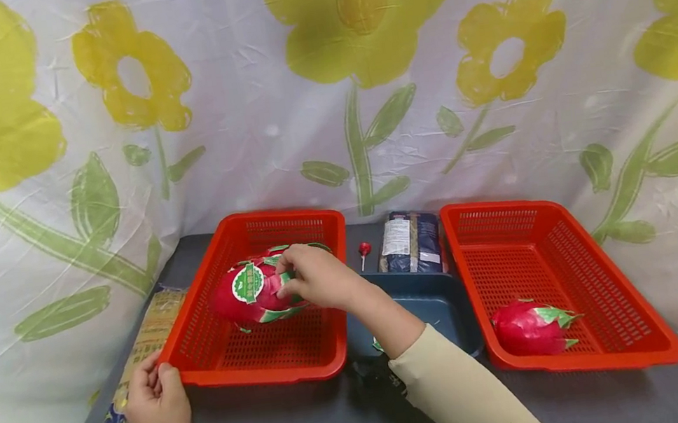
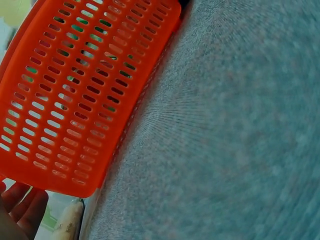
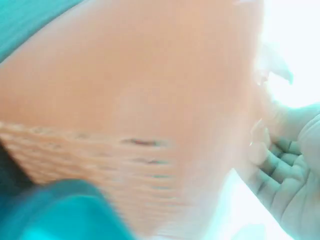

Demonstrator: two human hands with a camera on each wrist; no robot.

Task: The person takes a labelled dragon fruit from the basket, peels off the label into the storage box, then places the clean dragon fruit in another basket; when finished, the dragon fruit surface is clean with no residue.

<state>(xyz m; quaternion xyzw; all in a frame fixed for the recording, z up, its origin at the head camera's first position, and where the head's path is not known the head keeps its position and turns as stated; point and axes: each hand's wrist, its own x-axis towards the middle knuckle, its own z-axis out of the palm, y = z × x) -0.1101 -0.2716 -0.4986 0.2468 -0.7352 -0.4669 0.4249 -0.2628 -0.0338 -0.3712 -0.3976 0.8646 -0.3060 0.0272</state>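
Observation:
In the head view, a large pink-red dragon fruit [image 1: 227, 297] with green-edged scales and a round green-and-white sticker is inside the left red basket [image 1: 264, 374]. My right hand [image 1: 318, 277] reaches over that basket and pinches the fruit's right side between thumb and fingers. At the basket's near left corner, my left hand [image 1: 161, 409] grips the rim with curled fingers. The left wrist view shows the slotted basket wall [image 2: 85, 95] and the left-hand fingers [image 2: 30, 210] at its corner. Glare washes out the right wrist view, where the right hand [image 3: 290, 180] appears at the right edge.
A second red basket [image 1: 593, 365] on the right holds a smaller dragon fruit [image 1: 528, 329]. Between the baskets are a dark blue tray [image 1: 445, 301], a blue bag [image 1: 409, 242] and a red lollipop [image 1: 365, 248]. A yellow-and-blue packet [image 1: 149, 333] lies left, beside the gripped basket.

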